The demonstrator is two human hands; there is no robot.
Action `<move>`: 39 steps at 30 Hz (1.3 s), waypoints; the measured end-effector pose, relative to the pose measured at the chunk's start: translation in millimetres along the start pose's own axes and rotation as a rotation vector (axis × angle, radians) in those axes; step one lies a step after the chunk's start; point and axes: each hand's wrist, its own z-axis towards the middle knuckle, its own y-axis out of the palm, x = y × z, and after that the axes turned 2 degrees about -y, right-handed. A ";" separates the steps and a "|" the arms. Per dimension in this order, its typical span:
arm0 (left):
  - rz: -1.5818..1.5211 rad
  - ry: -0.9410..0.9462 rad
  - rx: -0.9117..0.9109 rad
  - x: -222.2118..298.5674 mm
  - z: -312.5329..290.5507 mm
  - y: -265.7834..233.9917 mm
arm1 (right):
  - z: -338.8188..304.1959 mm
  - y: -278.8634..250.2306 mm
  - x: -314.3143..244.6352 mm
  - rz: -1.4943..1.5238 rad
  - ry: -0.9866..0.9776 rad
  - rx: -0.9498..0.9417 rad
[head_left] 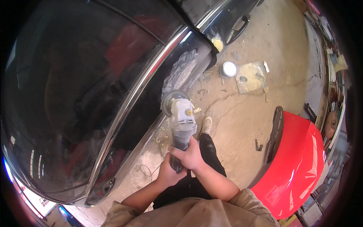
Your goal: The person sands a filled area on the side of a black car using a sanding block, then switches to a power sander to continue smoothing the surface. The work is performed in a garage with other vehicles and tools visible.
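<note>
Both my hands grip an angle grinder point(183, 119) with a pale grey head and a dark handle. My right hand point(191, 156) wraps round the handle from the right, its thumb across the top. Lower down, my left hand point(169, 171) closes round the handle's rear end. The grinder's round disc point(176, 100) is at the side of a black car point(147, 113), by a sanded grey patch point(181, 72) on the body panel. Whether the disc touches the panel I cannot tell.
A round can point(229, 69) stands on the concrete floor beside a stained board point(251, 78). A red car panel point(297, 162) lies to my right, with a dark strip point(275, 134) along it. Flakes lie near my shoe point(206, 125). Clutter lines the right wall.
</note>
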 end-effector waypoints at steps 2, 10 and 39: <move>-0.039 0.008 -0.004 -0.3 -1.5 1.4 | -0.9 0.3 -0.4 0.002 0.010 -0.018; 0.013 0.011 0.004 3.1 3.7 -5.2 | 4.2 0.7 -7.4 -0.013 -0.033 0.004; 0.148 0.019 -0.091 21.3 19.9 5.3 | 2.4 -26.8 -1.8 0.109 -0.012 0.062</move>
